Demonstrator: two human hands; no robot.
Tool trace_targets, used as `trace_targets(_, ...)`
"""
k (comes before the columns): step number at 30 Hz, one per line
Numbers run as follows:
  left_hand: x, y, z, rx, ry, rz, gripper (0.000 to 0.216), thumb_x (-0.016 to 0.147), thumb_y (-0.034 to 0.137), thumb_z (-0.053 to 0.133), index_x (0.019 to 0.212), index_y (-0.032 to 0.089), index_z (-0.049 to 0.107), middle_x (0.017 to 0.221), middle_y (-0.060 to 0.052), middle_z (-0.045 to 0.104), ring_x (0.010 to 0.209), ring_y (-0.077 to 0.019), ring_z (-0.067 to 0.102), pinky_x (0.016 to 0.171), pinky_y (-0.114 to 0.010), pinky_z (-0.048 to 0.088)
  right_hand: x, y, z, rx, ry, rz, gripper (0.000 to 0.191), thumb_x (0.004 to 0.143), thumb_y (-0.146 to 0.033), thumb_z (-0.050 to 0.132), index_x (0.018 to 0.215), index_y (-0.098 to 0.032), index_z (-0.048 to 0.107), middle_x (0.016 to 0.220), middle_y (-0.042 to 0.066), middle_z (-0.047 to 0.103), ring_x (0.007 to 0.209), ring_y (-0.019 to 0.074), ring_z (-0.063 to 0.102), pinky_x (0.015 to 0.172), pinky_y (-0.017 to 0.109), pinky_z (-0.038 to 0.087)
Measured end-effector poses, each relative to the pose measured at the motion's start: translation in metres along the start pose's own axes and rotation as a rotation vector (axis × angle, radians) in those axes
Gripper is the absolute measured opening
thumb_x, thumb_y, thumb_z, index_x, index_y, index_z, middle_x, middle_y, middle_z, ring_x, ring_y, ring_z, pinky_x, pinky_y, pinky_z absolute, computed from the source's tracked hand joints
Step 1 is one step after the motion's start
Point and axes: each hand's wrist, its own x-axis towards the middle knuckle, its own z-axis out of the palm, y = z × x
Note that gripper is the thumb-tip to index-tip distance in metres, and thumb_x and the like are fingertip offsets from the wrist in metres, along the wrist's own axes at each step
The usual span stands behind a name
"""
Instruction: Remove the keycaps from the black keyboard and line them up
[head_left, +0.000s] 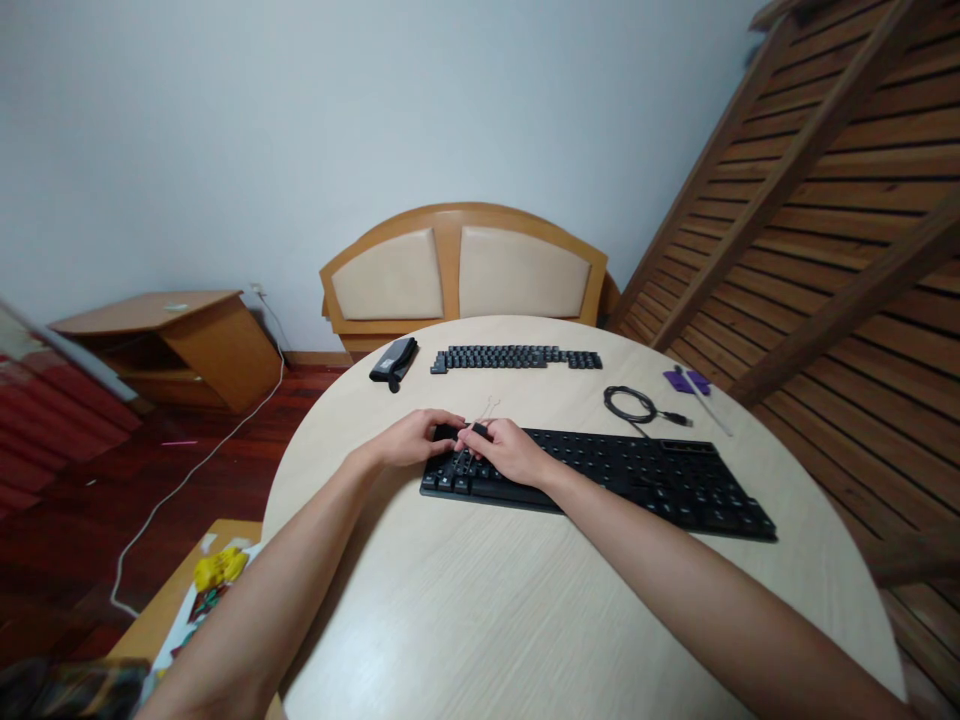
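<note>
A black keyboard (645, 475) lies on the round table, many of its key positions showing bare. My left hand (416, 438) grips its upper left end, thumb and fingers curved over the edge. Just beside it, my right hand (514, 452) is closed on a wire keycap puller (491, 406) with a black handle; its thin wire prongs point up and away from me. The fingers partly cover the left keys, so I cannot make out whether a keycap is held there. Behind the keyboard, removed black keycaps (510, 357) sit in keyboard-like rows.
A folded black pouch (394, 362) lies at the table's back left. The coiled cable (628, 404) rests behind the keyboard. Farther right, a white stick-like tool (705, 402) lies across a purple cloth (684, 381). Wooden slats (817, 200) lean over the right side.
</note>
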Motion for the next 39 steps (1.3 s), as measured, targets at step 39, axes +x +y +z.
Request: trace_targets(39,0.000,-0.013,0.003,-0.053,0.008,0.041,0.027,0.085,0.025,0.063,0.109,0.017,0.070,0.118,-0.010,0.070,0.112,-0.0249,0.063,0.102,-0.041,0.046,-0.002,0.003,0.002,-0.196,0.094,-0.009,0.039,0.090,-0.045,0.059,0.073,-0.014,0.077,0.064,0.002,0.071,0.057,0.0134,0.060,0.055,0.022,0.038)
